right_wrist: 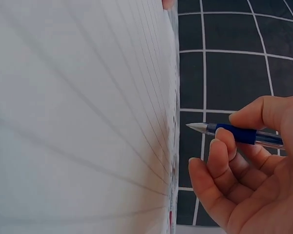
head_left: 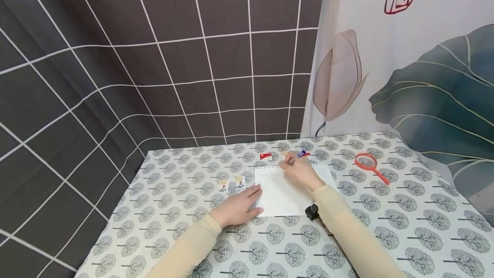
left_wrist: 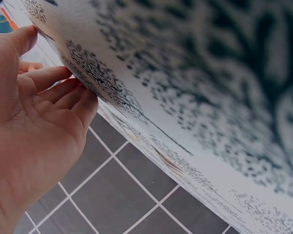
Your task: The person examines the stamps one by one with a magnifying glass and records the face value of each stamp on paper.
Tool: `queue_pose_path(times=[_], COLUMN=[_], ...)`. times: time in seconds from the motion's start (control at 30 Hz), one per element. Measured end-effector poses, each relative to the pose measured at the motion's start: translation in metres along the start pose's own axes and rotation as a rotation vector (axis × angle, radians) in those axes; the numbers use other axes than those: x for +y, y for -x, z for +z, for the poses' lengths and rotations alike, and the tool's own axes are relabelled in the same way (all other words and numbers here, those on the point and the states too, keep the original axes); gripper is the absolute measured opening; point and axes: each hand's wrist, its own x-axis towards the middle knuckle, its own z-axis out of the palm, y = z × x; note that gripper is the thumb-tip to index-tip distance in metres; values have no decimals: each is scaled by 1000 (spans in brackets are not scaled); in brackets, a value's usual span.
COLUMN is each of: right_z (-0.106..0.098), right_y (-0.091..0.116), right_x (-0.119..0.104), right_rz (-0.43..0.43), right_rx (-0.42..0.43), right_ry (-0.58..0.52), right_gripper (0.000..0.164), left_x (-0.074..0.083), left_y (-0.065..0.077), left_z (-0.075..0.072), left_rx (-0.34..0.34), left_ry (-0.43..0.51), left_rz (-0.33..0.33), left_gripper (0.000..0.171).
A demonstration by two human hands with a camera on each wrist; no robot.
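A sheet of lined paper [head_left: 275,198] with holes along its far edge lies on the table. My right hand [head_left: 302,175] is over its upper part and pinches a blue pen [right_wrist: 239,134] between thumb and fingers. In the right wrist view the pen's metal tip points toward the sheet, with a gap between them. My left hand [head_left: 239,206] rests at the sheet's left edge, its fingers [left_wrist: 58,78] loosely extended and touching the surface. Faint marks seem to lie near the top of the sheet, too small to read.
Two small picture cards [head_left: 223,185] lie left of the paper. Beyond it is a red and white card [head_left: 265,156], with a red item [head_left: 307,154] partly behind my right hand. A red magnifying glass [head_left: 380,176] lies to the right on the tree-patterned tablecloth [head_left: 173,209].
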Motion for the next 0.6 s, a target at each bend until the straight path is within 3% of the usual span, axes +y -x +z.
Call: queue_pose_path(times=[0.23,0.4,0.6], right_z=[-10,-16,-27], right_y=[1,4,9], right_x=[5,11,16], right_rz=[-70,-130,-143], right_rx=[41,36,30], right_ry=[20,-53,-101], right_gripper=[5,6,9], left_x=[1,2,1], left_y=[1,2,1], left_z=[0,0,-1], left_rx=[-3,0,3], left_ry=[9,11,-3], left_rz=[-3,2,4], left_gripper=[67,67,67])
